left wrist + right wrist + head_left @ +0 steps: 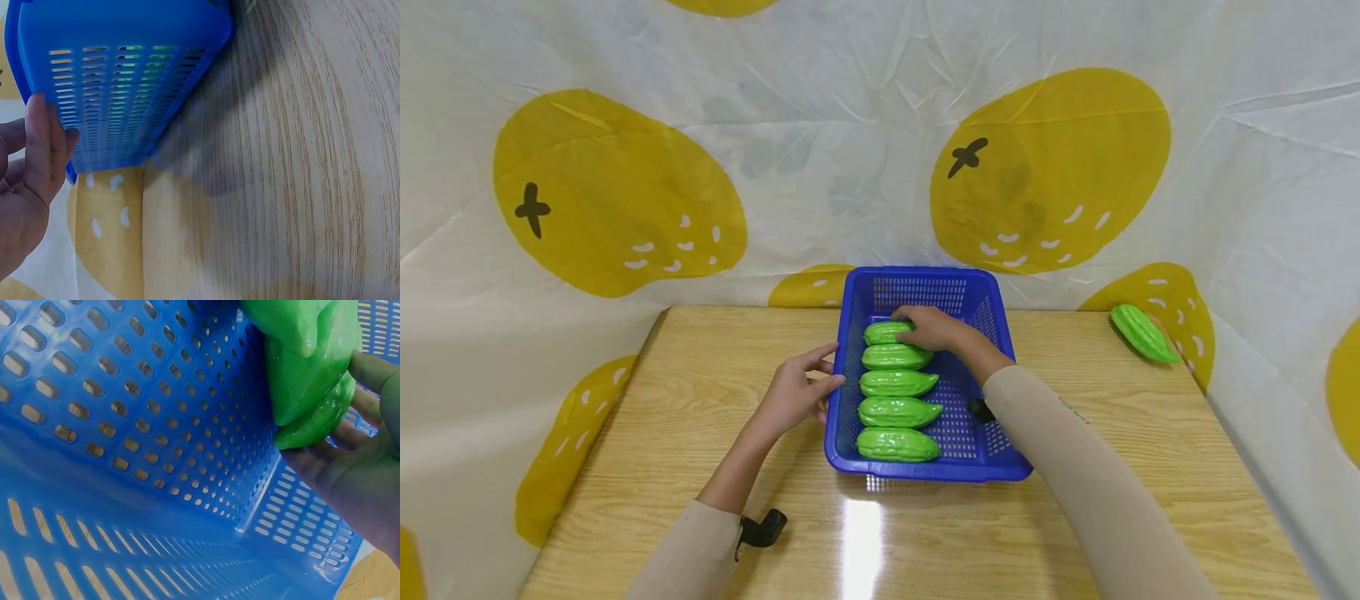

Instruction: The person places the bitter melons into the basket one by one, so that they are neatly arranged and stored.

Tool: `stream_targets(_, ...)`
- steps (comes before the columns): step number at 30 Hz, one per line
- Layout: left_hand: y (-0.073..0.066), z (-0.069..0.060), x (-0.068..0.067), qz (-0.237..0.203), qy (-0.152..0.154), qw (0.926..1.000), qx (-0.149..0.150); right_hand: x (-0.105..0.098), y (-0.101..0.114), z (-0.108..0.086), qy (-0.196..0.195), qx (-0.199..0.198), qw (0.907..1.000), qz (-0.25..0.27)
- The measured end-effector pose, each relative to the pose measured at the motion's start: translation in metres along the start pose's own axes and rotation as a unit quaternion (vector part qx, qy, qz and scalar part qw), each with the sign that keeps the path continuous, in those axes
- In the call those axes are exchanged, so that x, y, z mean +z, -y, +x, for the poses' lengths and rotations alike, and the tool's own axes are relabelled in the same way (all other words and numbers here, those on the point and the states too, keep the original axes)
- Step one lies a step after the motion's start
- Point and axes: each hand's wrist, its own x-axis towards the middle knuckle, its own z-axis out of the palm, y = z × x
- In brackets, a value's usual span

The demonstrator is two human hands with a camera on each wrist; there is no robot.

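Observation:
A blue plastic basket (925, 472) with slotted walls stands on the table in the head view. Inside, several green bitter melons (898, 383) lie in a column along its left side. My right hand (932, 328) reaches into the far end and grips the farthest bitter melon (880, 332), partly covering it. In the right wrist view, my fingers curl around that bitter melon (315, 425) beside its neighbours. My left hand (793, 390) is at the basket's left rim. The left wrist view shows its extended fingers (39, 128) touching the outer wall.
Another bitter melon (1142, 333) lies alone at the table's far right corner. The wooden table (700, 400) backs onto a white cloth (835, 183) printed with yellow fruit, which also hangs at both sides.

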Motion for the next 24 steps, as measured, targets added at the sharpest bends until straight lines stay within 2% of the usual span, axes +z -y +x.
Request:
stream_targets(12,-0.001,0.002,0.001,0.002,0.003,1.0000,-0.002,-0.005,-0.001,-0.003,-0.006,-0.002,1.0000,0.008)
stream_targets(18,-0.001,0.001,0.000,0.003,0.000,1.0000,-0.002,-0.021,0.005,-0.010,-0.004,-0.002,0.9995,0.031)
stream_targets(24,-0.002,0.001,0.000,0.006,-0.002,0.9999,-0.011,-0.042,0.015,-0.025,-0.019,-0.013,0.9992,0.034)
